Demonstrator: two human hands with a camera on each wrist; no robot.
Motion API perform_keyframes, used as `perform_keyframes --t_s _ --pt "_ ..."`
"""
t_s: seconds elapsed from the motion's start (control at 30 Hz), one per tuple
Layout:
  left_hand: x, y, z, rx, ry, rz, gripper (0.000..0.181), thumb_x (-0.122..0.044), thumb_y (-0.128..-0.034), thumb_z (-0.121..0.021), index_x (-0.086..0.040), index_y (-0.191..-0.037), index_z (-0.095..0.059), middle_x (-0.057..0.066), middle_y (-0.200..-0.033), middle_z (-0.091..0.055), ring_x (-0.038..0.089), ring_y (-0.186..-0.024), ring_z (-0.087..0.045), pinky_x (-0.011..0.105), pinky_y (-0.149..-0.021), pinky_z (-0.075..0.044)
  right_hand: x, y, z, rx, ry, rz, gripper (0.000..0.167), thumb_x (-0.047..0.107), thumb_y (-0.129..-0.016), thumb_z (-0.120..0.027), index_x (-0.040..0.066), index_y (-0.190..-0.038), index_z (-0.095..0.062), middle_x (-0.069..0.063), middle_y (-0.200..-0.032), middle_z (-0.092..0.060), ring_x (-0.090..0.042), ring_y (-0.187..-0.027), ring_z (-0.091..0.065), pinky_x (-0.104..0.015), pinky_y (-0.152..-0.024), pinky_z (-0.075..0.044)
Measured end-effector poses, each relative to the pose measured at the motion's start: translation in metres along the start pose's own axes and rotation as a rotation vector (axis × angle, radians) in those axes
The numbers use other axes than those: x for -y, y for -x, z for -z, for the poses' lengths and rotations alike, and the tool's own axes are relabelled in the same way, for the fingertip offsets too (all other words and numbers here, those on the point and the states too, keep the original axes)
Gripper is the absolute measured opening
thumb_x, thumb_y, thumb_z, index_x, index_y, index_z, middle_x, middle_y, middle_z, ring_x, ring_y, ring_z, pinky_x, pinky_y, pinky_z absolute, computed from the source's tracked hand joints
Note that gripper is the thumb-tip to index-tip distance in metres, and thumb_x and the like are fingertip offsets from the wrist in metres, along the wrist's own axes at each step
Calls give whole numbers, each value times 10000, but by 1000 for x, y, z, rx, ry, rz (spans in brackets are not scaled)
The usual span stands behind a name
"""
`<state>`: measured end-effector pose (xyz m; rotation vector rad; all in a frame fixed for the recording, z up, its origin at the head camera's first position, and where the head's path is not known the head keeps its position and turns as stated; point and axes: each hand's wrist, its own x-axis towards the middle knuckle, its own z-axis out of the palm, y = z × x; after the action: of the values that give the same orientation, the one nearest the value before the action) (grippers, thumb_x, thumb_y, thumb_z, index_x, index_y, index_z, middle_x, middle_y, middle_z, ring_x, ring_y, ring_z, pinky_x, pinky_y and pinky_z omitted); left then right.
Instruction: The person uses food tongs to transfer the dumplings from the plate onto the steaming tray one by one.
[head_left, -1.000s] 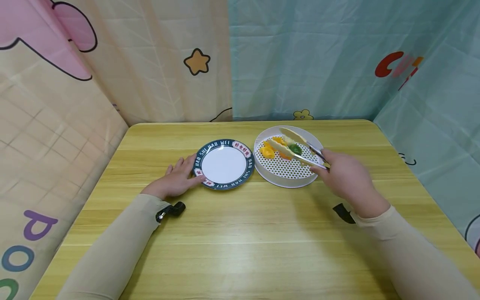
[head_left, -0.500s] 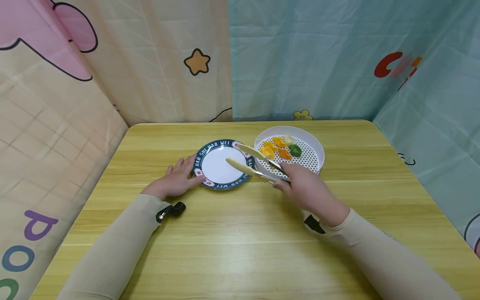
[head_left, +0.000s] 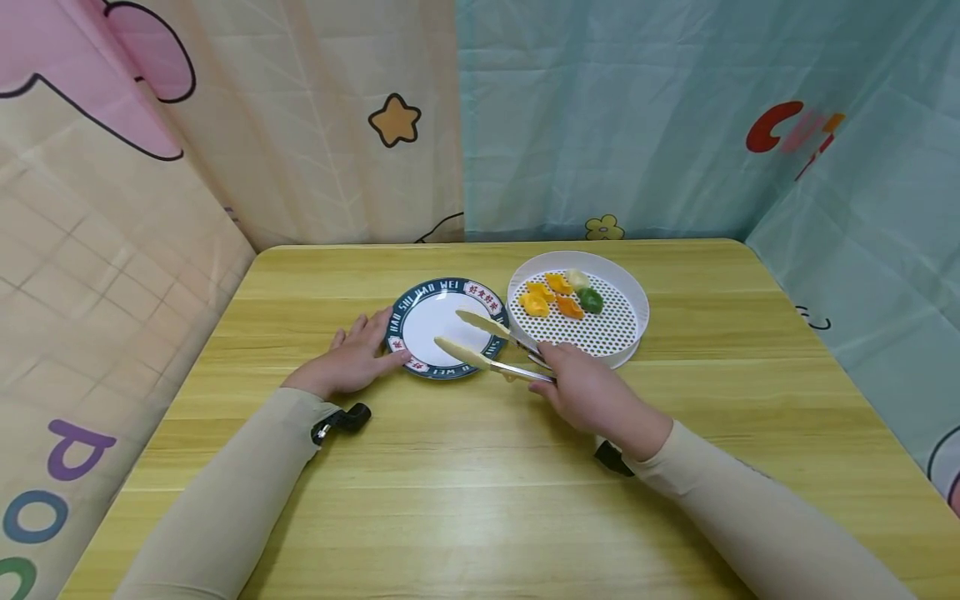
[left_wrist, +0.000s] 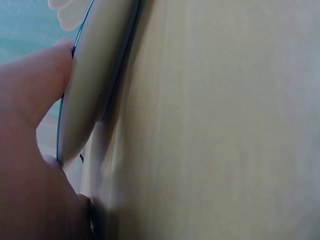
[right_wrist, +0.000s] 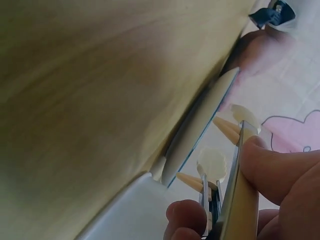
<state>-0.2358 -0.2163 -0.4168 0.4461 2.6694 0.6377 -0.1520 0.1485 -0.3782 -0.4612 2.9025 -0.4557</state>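
Observation:
A pair of tongs with cream scalloped tips (head_left: 467, 353) is gripped by my right hand (head_left: 596, 387). Its two arms stand apart over the plate, and no food shows between them. The round white plate (head_left: 448, 329) has a dark patterned rim and lies on the table. My left hand (head_left: 351, 357) is at the plate's left side, fingers extended and the thumb (left_wrist: 55, 65) touching its rim. Right of the plate stands a white round steamer tray (head_left: 618, 321) with a perforated base. On it sit several small dumplings (head_left: 558, 296) in yellow, orange, green and white.
Everything lies on a wood-grain table (head_left: 450, 475). Printed curtains (head_left: 315, 125) hang behind it and along both sides. A black wrist-worn device (head_left: 345, 418) sits at the left sleeve cuff.
My right hand has moved the tongs left and nearer, from over the dumplings to over the plate. Left hand, plate and dumplings look the same.

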Motion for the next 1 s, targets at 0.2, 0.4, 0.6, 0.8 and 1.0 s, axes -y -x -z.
perform_keyframes --t_s 0.2,0.4,0.6,0.8,1.0 --pt "3 -2 -2 -2 -2 1 992 -693 -1034 -448 -173 -1705 66 169 -1784 15 499 -1618 100 739 -1251 75 1 -2 -5 21 20 32 519 352 -1047 -665 24 -1429 -543 -92 -1117 -649 -224 -913 -588 -411 -832 -577" --pt "5 -3 -2 -9 21 -8 1039 -748 -1000 -456 -194 -1705 68 128 -1791 25 485 -1622 105 742 -1246 83 -1 -1 -9 16 14 59 546 325 -1049 -664 21 -1473 -505 -114 -1250 -656 -245 -1032 -618 -460 -969 -578" --pt "3 -1 -1 -13 37 -13 1031 -743 -1003 -455 -187 -1707 54 138 -1789 16 502 -1617 99 759 -1234 80 0 -1 -11 14 21 59 517 312 -1037 -686 39 -1444 -523 -60 -1103 -640 -232 -955 -591 -418 -897 -560" --pt "1 2 0 -14 43 -24 1034 -725 -1005 -477 -170 -1707 41 163 -1784 4 523 -1608 98 765 -1229 78 -1 -1 -14 5 44 70 468 317 -1011 -725 60 -1365 -559 -13 -992 -596 -212 -882 -546 -376 -812 -510" --pt "9 -5 -4 -23 35 -26 1038 -754 -993 -464 -203 -1709 47 126 -1791 7 504 -1616 98 767 -1229 75 -3 0 -15 -24 69 110 346 309 -978 -770 83 -1167 -588 -7 -918 -567 -218 -866 -549 -389 -788 -500"
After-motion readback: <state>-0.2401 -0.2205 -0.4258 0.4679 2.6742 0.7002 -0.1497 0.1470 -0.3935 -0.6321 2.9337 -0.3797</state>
